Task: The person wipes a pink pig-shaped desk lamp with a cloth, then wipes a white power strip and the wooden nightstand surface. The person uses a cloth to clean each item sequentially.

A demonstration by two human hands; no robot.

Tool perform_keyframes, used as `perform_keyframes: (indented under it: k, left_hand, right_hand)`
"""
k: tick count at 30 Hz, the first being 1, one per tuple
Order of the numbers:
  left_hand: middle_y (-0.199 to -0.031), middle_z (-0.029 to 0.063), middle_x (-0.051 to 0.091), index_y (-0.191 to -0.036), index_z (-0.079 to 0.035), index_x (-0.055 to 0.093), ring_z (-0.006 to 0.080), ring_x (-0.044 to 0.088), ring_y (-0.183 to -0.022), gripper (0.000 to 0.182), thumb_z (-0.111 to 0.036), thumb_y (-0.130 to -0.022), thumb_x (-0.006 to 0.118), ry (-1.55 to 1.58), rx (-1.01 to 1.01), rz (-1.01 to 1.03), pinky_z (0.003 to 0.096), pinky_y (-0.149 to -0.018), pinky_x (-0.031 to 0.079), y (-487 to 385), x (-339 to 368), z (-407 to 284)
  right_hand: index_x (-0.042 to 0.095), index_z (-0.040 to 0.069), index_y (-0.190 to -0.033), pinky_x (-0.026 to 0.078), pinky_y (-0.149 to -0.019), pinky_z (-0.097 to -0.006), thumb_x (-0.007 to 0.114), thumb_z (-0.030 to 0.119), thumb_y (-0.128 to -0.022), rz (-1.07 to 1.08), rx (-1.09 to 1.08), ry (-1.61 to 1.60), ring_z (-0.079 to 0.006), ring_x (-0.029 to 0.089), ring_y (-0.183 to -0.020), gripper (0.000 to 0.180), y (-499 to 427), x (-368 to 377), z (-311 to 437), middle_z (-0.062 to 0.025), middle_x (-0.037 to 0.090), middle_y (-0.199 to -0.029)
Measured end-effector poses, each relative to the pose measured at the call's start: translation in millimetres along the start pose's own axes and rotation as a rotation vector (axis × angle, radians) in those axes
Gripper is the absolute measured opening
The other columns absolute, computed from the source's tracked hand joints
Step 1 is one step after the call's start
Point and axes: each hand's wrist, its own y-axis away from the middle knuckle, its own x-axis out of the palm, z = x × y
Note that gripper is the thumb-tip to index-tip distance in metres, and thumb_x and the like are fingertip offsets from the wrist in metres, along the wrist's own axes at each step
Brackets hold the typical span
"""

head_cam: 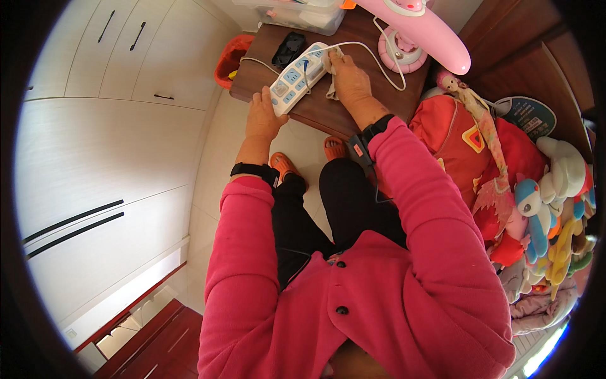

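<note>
A white power strip (284, 90) with blue socket faces lies slantwise across a dark wooden tabletop (316, 110). My left hand (264, 116) grips its near end, fingers over the edge. At the far end, my right hand (351, 78) holds a crumpled pale cloth (331, 87) against the strip's side. A thin cord with a blue end (306, 66) lies over the sockets. One clear or white plug (280, 88) appears to sit in the strip near my left hand. Part of the cloth is hidden under my right fingers.
A black tray-like object (289, 49) lies behind the strip, before a clear plastic bin (303, 16). A pink desk lamp (426, 28) stands right, its white cable (378, 57) looping over the table. An orange-red bin (232, 61) stands left; soft toys (535, 213) and red bags (454, 137) are piled right.
</note>
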Motion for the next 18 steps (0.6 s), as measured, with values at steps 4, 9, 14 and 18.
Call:
perform_keyframes:
  k: [4, 9, 14, 18]
  left_hand:
    - [-0.125, 0.0192, 0.049, -0.146, -0.002, 0.032, 0.0395, 0.051, -0.117, 0.095, -0.019, -0.068, 0.084, -0.005, 0.005, -0.004, 0.0427, -0.099, 0.047, -1, 1, -1]
    - [-0.124, 0.0206, 0.050, -0.144, -0.005, 0.034, 0.0411, 0.052, -0.116, 0.093, -0.020, -0.067, 0.085, 0.000, 0.037, -0.046, 0.0451, -0.097, 0.048, 1, 2, 1]
    - [-0.124, 0.0198, 0.049, -0.146, -0.002, 0.032, 0.0397, 0.051, -0.116, 0.096, -0.018, -0.068, 0.085, 0.002, 0.027, -0.034, 0.0436, -0.098, 0.047, 3, 2, 1]
    - [-0.124, 0.0198, 0.050, -0.145, -0.004, 0.034, 0.0401, 0.053, -0.115, 0.094, -0.019, -0.068, 0.084, -0.020, 0.014, -0.047, 0.0450, -0.095, 0.049, 2, 3, 0]
  right_hand:
    - [0.054, 0.014, -0.128, 0.056, -0.082, -0.0474, 0.056, 0.008, -0.090, 0.025, 0.026, 0.003, -0.0390, 0.067, -0.095, 0.038, 3, 3, 5, -0.0178, 0.061, -0.113]
    - [0.057, 0.008, -0.130, 0.053, -0.084, -0.0481, 0.059, 0.006, -0.085, 0.165, -0.149, -0.105, -0.0428, 0.064, -0.097, 0.045, 32, 14, 3, -0.0205, 0.063, -0.112]
    - [0.059, 0.012, -0.121, 0.053, -0.083, -0.0492, 0.063, 0.009, -0.085, -0.035, -0.141, -0.302, -0.0425, 0.064, -0.097, 0.037, 44, 1, -21, -0.0211, 0.065, -0.106]
    - [0.054, 0.017, -0.130, 0.053, -0.082, -0.0483, 0.059, 0.009, -0.089, -0.054, -0.077, -0.086, -0.0398, 0.066, -0.095, 0.043, 20, -17, -30, -0.0177, 0.062, -0.107]
